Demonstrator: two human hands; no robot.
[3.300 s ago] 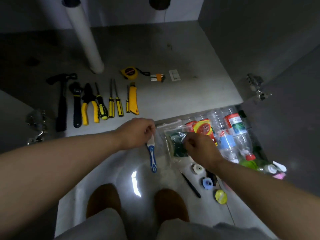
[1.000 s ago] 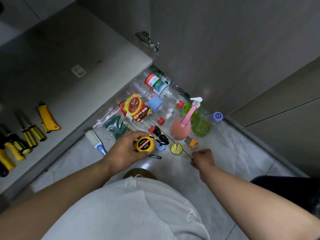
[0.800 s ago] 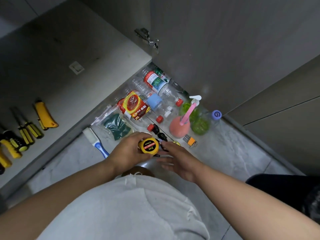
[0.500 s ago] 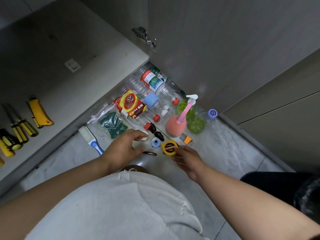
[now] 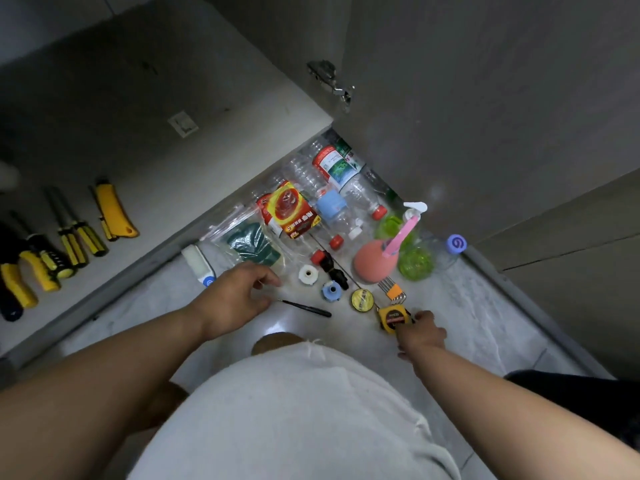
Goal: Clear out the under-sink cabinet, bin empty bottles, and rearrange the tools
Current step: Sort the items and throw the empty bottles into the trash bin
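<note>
**Tape measure set down among the floor clutter**

Pale tiled floor [image 5: 460, 306] below the open cabinet is crowded with things. Clear bottles [image 5: 337, 188] lie by the cabinet door [image 5: 485, 98], one with a red and green label, another blue; their print is too small to read. Nearby sit a yellow-red packet [image 5: 291, 211], a pink pump bottle [image 5: 374, 265] and hex keys [image 5: 393, 289]. Right hand [image 5: 420, 336] curls around the yellow tape measure [image 5: 393, 317] on the floor. Left hand [image 5: 235, 299] hovers open, fingers loosely bent, near a black pen [image 5: 304, 308]. Yellow-handled tools [image 5: 69, 237] line the cabinet shelf [image 5: 214, 140].
</note>
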